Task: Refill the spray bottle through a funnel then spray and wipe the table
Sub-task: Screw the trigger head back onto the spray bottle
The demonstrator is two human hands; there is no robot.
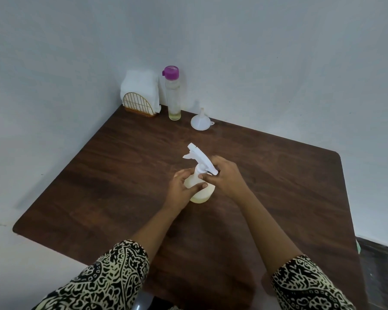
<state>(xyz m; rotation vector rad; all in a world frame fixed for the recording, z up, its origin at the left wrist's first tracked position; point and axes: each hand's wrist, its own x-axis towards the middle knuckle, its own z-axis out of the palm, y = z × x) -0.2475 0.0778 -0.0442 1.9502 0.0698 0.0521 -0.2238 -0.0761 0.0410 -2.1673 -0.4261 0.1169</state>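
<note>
A white spray bottle point(201, 193) with pale yellowish liquid stands upright in the middle of the dark wooden table point(99, 198). My left hand point(182, 189) grips its body from the left. My right hand point(224, 175) holds the neck just under the white trigger head point(199, 156), which sits on the bottle and points away to the left. A white funnel point(201, 121) stands mouth-down at the back of the table. Left of it is a tall clear bottle point(173, 95) with a purple cap and a little liquid at its bottom.
A gold wire holder with white napkins point(140, 92) stands in the far left corner against the wall. Pale walls close in the table's back and left sides. A dark floor shows past the table's right edge point(381, 276).
</note>
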